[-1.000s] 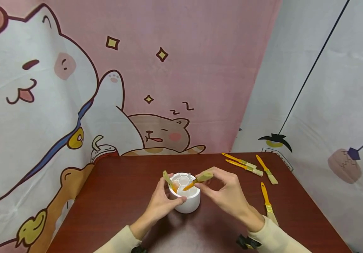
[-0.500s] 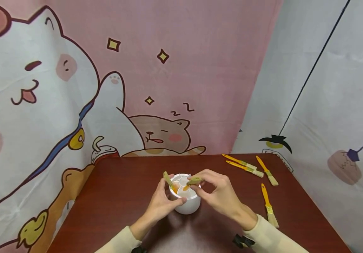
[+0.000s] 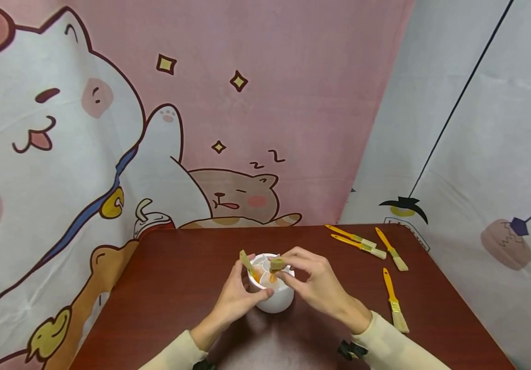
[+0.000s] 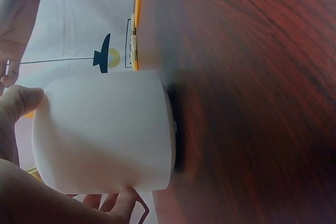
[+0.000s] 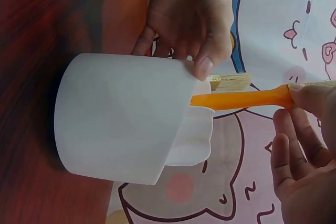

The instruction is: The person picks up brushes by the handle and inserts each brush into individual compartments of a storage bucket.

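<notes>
A white round holder [image 3: 272, 302] with inner compartments stands upright on the table. My left hand [image 3: 238, 297] grips its left side, thumb at the front rim, fingers around the far side. One paintbrush [image 3: 245, 261] leans in the left part of the holder, bristles up. Above the opening, my right hand [image 3: 314, 280] pinches a second paintbrush [image 5: 241, 99] near the base of its bristles. Its orange handle points down, and the handle's end is inside the rim in the right wrist view. How deep it reaches is hidden by the wall.
Several yellow-handled brushes lie on the right of the brown table [image 3: 177, 288]: two side by side [image 3: 358, 241] at the back, one [image 3: 391, 249] beside them, another [image 3: 395, 300] nearer the front. A printed cloth [image 3: 293, 103] hangs behind the table.
My right hand has moved left over the holder, and its brush has swung from slanted to more upright, handle down. My left hand and the holder stay in place.
</notes>
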`<state>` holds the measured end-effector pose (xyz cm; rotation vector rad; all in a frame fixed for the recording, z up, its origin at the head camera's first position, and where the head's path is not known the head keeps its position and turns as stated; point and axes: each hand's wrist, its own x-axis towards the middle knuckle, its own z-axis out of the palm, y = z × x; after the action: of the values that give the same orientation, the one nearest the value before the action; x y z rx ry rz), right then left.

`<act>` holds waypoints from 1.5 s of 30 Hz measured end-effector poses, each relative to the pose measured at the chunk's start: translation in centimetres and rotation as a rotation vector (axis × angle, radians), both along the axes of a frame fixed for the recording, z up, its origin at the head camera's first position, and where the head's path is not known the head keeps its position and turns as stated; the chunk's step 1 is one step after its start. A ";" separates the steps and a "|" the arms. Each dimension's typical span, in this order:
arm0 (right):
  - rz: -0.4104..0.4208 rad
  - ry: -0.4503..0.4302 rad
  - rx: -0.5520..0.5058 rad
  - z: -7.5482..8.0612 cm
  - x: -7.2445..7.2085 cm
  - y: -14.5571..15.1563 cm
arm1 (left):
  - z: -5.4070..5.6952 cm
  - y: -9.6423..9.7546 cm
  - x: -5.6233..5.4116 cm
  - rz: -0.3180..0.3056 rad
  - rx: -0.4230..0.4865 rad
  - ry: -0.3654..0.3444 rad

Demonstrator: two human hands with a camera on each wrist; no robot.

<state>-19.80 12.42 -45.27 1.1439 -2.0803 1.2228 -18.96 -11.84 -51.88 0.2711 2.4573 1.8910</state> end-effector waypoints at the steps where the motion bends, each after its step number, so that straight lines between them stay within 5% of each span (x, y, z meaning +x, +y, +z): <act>1: -0.002 0.001 0.000 0.0 0.0 0.0 | 0.0 0.0 0.0 -0.002 0.003 0.000; 8: -0.028 0.039 -0.020 -0.7 -0.3 -0.3 | 0.0 0.0 0.0 -0.007 0.009 0.003; 17: -0.066 -0.014 -0.036 -1.1 -0.3 -0.3 | -0.1 -0.1 -0.1 -0.010 0.013 0.004; 34: 0.062 0.027 0.013 -2.7 -0.7 -0.2 | 0.1 -0.4 -0.1 -0.034 0.072 -0.041; 45: 0.034 0.057 0.051 -3.7 -1.0 -0.3 | 0.1 -0.4 -0.1 -0.056 0.117 -0.036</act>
<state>-20.82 12.16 -49.00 1.2273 -2.0691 1.1448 -19.01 -12.25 -51.80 0.3029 2.2952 2.0014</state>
